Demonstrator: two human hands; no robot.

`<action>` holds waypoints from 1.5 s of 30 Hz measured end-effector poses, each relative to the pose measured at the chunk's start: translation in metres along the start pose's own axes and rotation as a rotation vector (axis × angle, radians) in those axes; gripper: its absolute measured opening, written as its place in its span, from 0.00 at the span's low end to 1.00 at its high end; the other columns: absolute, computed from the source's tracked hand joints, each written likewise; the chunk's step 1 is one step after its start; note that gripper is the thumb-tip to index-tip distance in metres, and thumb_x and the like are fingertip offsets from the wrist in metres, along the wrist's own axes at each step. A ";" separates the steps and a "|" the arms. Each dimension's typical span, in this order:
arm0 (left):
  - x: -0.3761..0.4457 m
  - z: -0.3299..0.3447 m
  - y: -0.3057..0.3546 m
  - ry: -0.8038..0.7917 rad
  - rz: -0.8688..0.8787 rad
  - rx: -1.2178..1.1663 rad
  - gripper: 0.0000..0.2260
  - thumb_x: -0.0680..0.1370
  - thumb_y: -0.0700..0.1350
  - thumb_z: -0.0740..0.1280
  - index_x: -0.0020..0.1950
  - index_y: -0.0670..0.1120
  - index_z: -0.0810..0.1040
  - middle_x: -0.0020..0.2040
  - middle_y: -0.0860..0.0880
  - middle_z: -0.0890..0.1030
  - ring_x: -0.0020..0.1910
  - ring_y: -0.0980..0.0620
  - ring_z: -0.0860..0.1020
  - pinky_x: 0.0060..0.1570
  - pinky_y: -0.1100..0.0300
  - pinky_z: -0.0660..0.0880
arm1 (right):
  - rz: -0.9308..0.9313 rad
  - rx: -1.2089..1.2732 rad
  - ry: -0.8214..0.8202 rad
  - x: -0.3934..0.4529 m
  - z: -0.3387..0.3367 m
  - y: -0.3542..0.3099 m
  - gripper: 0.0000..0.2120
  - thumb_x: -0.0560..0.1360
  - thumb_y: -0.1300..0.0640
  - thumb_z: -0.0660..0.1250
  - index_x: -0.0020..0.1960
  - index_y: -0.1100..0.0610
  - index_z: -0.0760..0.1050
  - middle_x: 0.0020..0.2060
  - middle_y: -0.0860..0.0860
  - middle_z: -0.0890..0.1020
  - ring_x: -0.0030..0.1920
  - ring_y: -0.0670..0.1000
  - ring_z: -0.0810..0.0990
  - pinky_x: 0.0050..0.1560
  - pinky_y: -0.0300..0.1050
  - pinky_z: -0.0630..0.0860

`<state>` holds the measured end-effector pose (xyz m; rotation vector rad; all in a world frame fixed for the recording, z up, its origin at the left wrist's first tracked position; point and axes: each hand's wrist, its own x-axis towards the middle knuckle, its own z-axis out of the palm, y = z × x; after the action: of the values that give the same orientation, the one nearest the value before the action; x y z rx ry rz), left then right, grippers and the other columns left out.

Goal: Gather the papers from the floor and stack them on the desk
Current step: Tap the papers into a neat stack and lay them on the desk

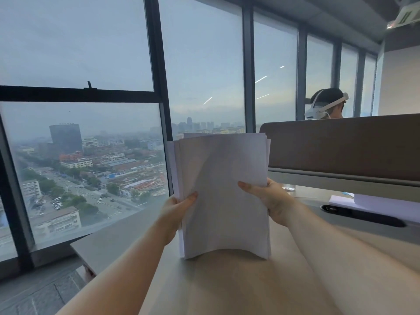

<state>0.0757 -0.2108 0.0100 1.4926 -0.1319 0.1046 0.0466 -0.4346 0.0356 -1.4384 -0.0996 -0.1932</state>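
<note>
A stack of white papers (221,178) stands upright on its bottom edge on the light wooden desk (238,287). My left hand (176,209) grips the stack's left edge, thumb on the front sheet. On the right edge, my right hand (267,198) holds it the same way. The sheets are slightly uneven at the top and left, and the bottom edge bows upward in the middle. The floor (34,298) shows at the lower left, with no papers visible on it.
A grey partition (341,144) runs along the desk's far right side, with a cable slot (361,214) and more white sheets (375,203) beneath it. Another person's head with a white headset (325,105) shows behind the partition. Tall windows (91,155) stand left of the desk.
</note>
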 end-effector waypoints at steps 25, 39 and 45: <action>0.028 0.037 -0.044 0.197 0.204 0.205 0.10 0.80 0.44 0.53 0.39 0.47 0.63 0.35 0.49 0.65 0.32 0.52 0.63 0.34 0.57 0.62 | -0.194 -0.235 0.316 0.023 -0.006 0.043 0.10 0.73 0.68 0.60 0.51 0.60 0.76 0.40 0.57 0.80 0.39 0.53 0.76 0.38 0.44 0.72; 0.032 0.013 -0.082 -0.044 -0.133 0.231 0.10 0.80 0.46 0.55 0.61 0.49 0.67 0.56 0.46 0.77 0.51 0.47 0.77 0.44 0.56 0.75 | -0.047 -0.408 0.249 0.022 -0.008 0.061 0.17 0.72 0.62 0.60 0.60 0.56 0.74 0.51 0.56 0.83 0.52 0.58 0.82 0.51 0.51 0.78; 0.046 0.006 -0.079 0.039 -0.019 0.386 0.08 0.81 0.46 0.53 0.55 0.45 0.69 0.50 0.42 0.76 0.43 0.48 0.75 0.40 0.56 0.71 | 0.054 -0.438 0.221 0.028 -0.008 0.060 0.11 0.75 0.65 0.58 0.54 0.58 0.76 0.46 0.56 0.82 0.43 0.56 0.80 0.39 0.42 0.74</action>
<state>0.1329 -0.2233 -0.0604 1.8749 -0.0674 0.1503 0.0853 -0.4378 -0.0192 -1.8419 0.1731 -0.3429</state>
